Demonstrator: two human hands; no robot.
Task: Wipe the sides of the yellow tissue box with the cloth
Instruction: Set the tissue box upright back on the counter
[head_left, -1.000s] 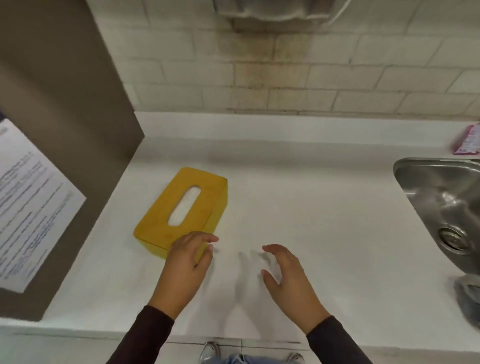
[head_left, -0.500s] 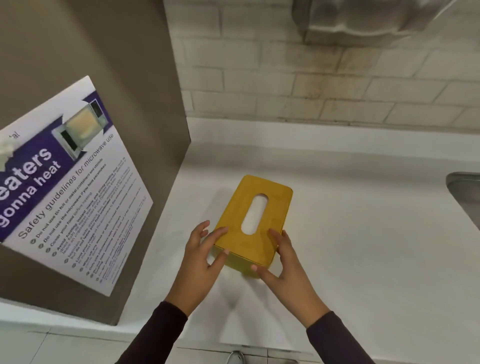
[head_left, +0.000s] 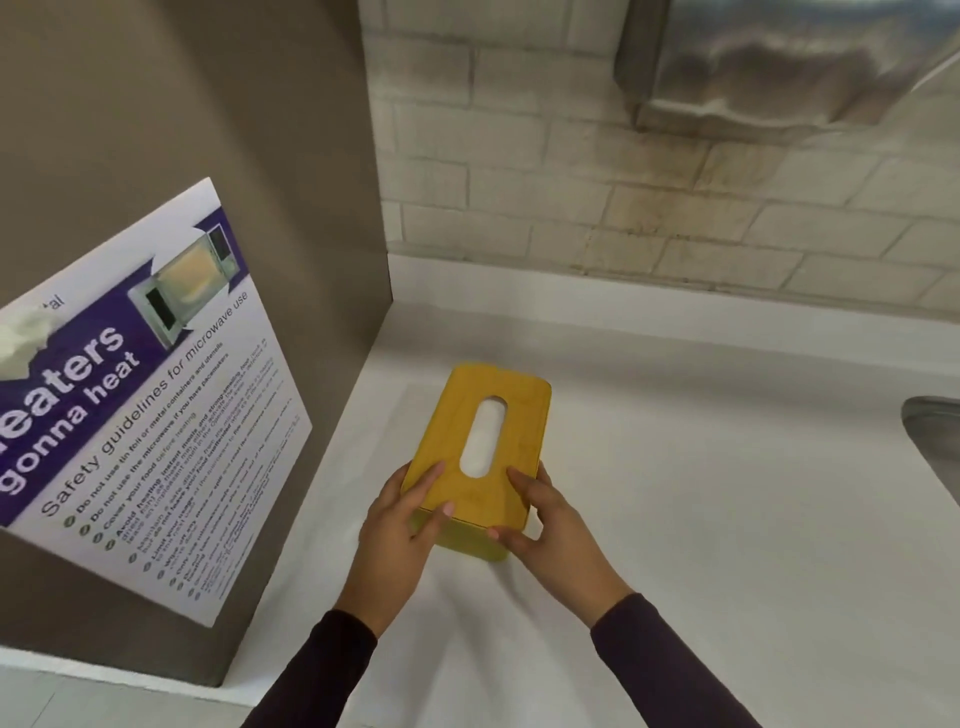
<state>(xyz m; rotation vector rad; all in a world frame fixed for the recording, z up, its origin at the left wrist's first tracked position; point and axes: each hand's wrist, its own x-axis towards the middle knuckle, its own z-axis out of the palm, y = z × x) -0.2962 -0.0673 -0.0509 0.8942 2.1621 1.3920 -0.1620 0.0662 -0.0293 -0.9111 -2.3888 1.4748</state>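
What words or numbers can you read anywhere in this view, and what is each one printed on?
All on the poster fixed to the brown panel:
"eaters gonna heat" (headline, first word cut off at the left)
"Safety guidelines for microwave use"
"tal" (a fragment at the top left corner)
Bulleted rules below: too small and blurred to read reliably.
Yellow tissue box, counter and wall: no text visible.

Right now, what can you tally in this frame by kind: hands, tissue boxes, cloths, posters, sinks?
Hands: 2, left hand and right hand, both gripping the box's near end
Yellow tissue box: 1
Cloths: 0 in view
Microwave safety poster: 1
Sink: 1, only its edge shows
Total: 5
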